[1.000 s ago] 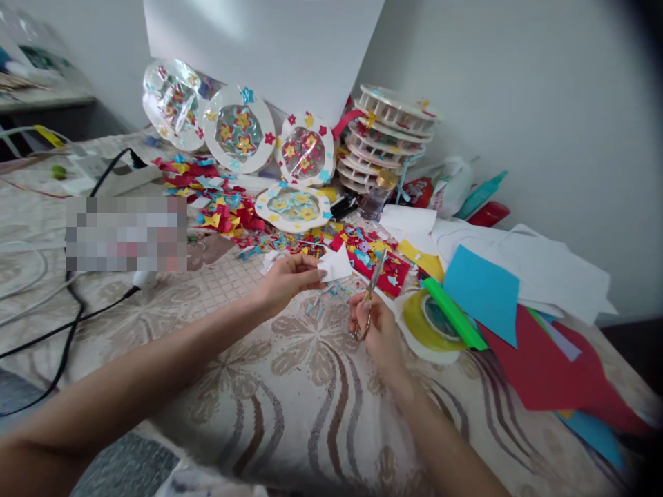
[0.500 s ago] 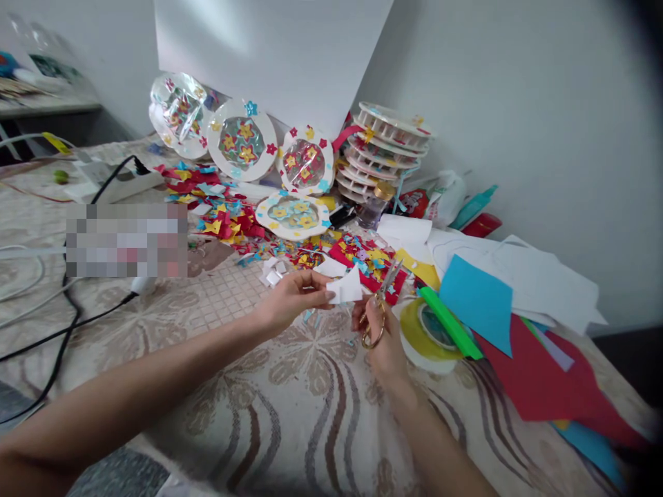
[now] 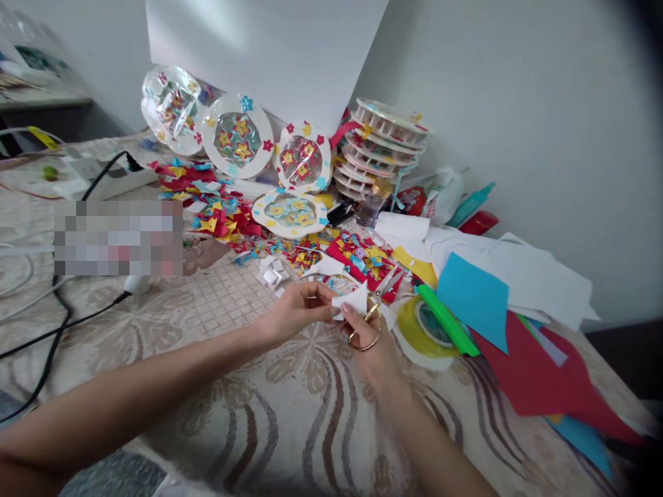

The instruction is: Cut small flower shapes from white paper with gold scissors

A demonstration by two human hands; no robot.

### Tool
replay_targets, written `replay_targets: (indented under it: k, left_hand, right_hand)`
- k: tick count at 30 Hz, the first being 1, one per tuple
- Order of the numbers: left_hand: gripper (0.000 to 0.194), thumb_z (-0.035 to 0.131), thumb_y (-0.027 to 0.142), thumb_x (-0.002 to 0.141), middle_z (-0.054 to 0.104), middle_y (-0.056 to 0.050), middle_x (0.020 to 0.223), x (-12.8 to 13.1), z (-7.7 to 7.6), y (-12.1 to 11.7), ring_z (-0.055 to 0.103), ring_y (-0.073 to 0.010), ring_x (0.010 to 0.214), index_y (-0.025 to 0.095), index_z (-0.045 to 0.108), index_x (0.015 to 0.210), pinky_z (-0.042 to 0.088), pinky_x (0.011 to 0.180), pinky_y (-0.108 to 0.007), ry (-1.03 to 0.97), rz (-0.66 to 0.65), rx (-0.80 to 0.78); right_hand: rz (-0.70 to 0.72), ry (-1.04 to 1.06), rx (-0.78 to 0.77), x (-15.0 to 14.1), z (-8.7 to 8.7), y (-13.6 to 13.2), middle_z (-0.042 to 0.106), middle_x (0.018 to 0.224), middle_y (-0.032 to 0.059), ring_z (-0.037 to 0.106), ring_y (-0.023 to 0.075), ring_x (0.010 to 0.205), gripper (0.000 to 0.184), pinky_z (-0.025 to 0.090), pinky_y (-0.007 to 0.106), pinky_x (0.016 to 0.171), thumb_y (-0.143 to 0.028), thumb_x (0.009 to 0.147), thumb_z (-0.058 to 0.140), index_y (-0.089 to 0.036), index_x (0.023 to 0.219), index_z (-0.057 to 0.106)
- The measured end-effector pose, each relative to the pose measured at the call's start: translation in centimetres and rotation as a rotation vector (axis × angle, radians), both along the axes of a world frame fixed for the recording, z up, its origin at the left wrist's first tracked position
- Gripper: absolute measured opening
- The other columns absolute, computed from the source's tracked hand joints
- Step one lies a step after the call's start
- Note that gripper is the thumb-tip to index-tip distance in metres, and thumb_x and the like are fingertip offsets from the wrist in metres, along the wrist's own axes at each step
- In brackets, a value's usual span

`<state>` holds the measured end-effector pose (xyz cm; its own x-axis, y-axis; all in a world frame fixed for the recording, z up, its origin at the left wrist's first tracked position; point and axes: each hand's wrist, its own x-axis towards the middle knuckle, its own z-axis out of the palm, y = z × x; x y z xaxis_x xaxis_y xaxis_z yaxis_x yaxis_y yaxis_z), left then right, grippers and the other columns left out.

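Observation:
Between my two hands is a small white piece of paper (image 3: 353, 298) with pointed corners. My left hand (image 3: 303, 307) pinches its left side between thumb and fingers. At its lower right edge, the thumb and fingers of my right hand (image 3: 365, 338) also touch the paper. Gold-handled scissors (image 3: 371, 323) hang from my right hand, their loops around or against the fingers and the blades pointing away to the upper right. Just beyond lie small white squares (image 3: 272, 274) and a white paper scrap with a curved edge (image 3: 327, 266).
Colourful paper scraps (image 3: 228, 217) cover the middle. Decorated round frames (image 3: 237, 134) lean behind, beside stacked white rings (image 3: 383, 145) and a gold-capped jar (image 3: 373, 203). To the right lie yellow tape (image 3: 414, 328), a green strip (image 3: 446, 319), blue paper (image 3: 472, 300) and red paper (image 3: 528, 376). Cables (image 3: 62, 317) run left.
My right hand has moved in to touch the white paper, and the scissors have swung to the right. The paper has turned and come slightly right and nearer with my left hand.

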<state>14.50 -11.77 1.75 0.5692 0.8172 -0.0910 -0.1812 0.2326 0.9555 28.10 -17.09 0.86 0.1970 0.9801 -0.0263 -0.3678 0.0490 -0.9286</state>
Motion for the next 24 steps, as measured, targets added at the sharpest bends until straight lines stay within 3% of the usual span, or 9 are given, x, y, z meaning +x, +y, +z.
replay_targets:
  k: [12, 15, 18, 24]
  left_hand:
    - [0.031, 0.078, 0.028, 0.065, 0.064, -0.001, 0.073, 0.1, -0.3, 0.0, 0.061, -0.0109, 0.068, 0.010, 0.062, 0.084, 0.050, 0.067, -0.025, -0.001, 0.023, -0.037]
    - [0.032, 0.081, 0.028, 0.061, 0.062, 0.000, 0.070, 0.2, -0.5, 0.1, 0.061, -0.0104, 0.066, 0.011, 0.062, 0.080, 0.051, 0.068, -0.026, -0.043, 0.041, -0.094]
    - [0.033, 0.083, 0.025, 0.058, 0.063, 0.000, 0.072, -0.1, -0.4, 0.8, 0.061, -0.0098, 0.065, 0.010, 0.061, 0.077, 0.053, 0.069, -0.027, -0.108, 0.082, -0.139]
    - [0.031, 0.084, 0.018, 0.055, 0.065, 0.001, 0.072, -1.1, 0.8, 2.8, 0.063, -0.0099, 0.065, 0.011, 0.061, 0.074, 0.055, 0.068, -0.025, -0.247, 0.243, -0.191]
  right_hand:
    - [-0.026, -0.010, -0.003, 0.1, -0.1, 0.0, 0.069, 0.102, 0.0044, 0.065, 0.0207, 0.090, 0.038, 0.051, 0.032, 0.077, -0.030, 0.072, 0.073, -0.022, 0.107, 0.060]
    - [-0.030, -0.021, -0.024, 0.1, -0.2, 0.0, 0.068, 0.099, 0.0036, 0.064, 0.0184, 0.081, 0.036, 0.050, 0.030, 0.071, -0.035, 0.072, 0.073, -0.022, 0.103, 0.060]
    - [-0.056, -0.077, -0.065, 0.4, -0.7, -0.2, 0.065, 0.082, 0.0009, 0.058, 0.0135, 0.065, 0.032, 0.045, 0.026, 0.058, -0.048, 0.077, 0.065, -0.021, 0.093, 0.060]
    - [0.156, -0.407, -0.070, 1.3, -1.6, -0.9, 0.049, 0.066, -0.0022, 0.046, 0.0112, 0.057, 0.046, 0.033, 0.024, 0.051, -0.063, 0.084, 0.045, -0.019, 0.094, 0.055]
